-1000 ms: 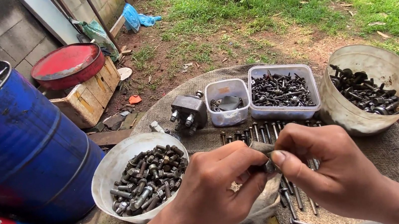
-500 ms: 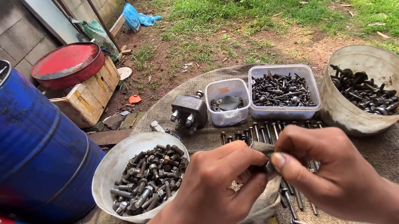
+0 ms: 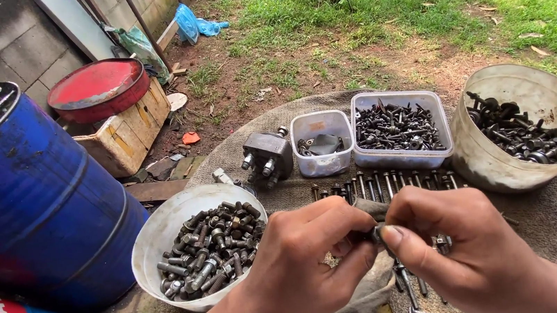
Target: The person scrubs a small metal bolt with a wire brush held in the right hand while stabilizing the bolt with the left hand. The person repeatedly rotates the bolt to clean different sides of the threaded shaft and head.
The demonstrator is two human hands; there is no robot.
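Head view, hands: the left hand [image 3: 305, 265] and the right hand [image 3: 463, 240] meet low in the middle, thumbs turned toward each other.
Head view, held thing: a small dark bolt [image 3: 376, 233] sits between the two hands, wrapped partly in a grey rag [image 3: 370, 286].
Fingers: those of both hands are pressed together, pinching the bolt from either side; the right thumb lies on top.
Long axis: it seems to run left to right, from one hand to the other; much is hidden.
Nearer hand: neither, both touch it.
Desk: round, under brown sacking [image 3: 551, 216].
Around: a white bowl of bolts [image 3: 162, 239] just left of the left hand; a row of long bolts [image 3: 372, 184] beyond the knuckles; a clear tub [image 3: 401, 156] farther back.
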